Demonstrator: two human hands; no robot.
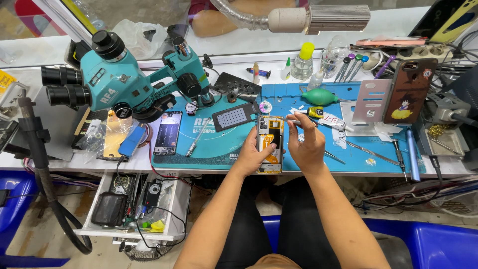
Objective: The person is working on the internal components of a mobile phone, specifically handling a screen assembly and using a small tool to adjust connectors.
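Far off to the left of both hands, a teal stereo microscope with black eyepieces stands on the white table. Below it, further left of the hands and under the table edge, an open white drawer full of cables and small black parts hangs out. Nearer, just left of the left hand, a dark phone screen panel and a slim silver tool lie on the blue rubber work mat, with a black perforated rectangular plate above them.

The left hand cups an opened smartphone with its back cover off, showing yellow and black insides, gripping it from the left side with the thumb laid across its middle. The phone is upright between the two hands, over the near edge of the mat. The right hand touches its right edge, fingers curled, and pinches a thin white-tipped tool at the phone's upper corner.

To the right of the right hand lie metal tweezers, and further up right a phone in a brown cartoon-printed case leans on a stand.
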